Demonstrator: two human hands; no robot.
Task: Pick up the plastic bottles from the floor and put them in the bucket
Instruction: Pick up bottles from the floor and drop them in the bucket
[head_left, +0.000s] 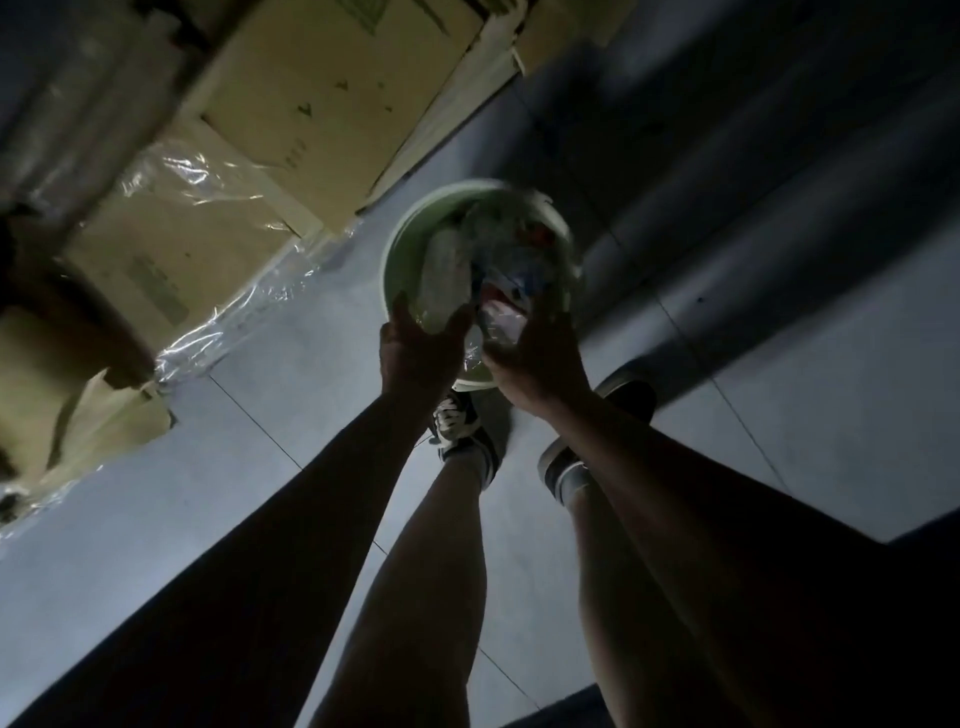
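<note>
A pale green bucket (402, 234) stands on the floor in front of my feet, heaped with several clear plastic bottles (447, 260). Both my hands are over its near rim. My left hand (418, 348) has thumb and fingers spread above the bottles and holds nothing. My right hand (540, 358) curls around a crumpled clear plastic bottle (498, 325) just above the pile, between the two hands. The picture is dim and blurred, so the grip is hard to make out.
Flattened cardboard boxes (311, 104) and clear plastic sheeting (234, 306) lie along the left side. Grey tiled floor (779, 415) stretches to the right. My two shoes (457, 423) stand directly behind the bucket.
</note>
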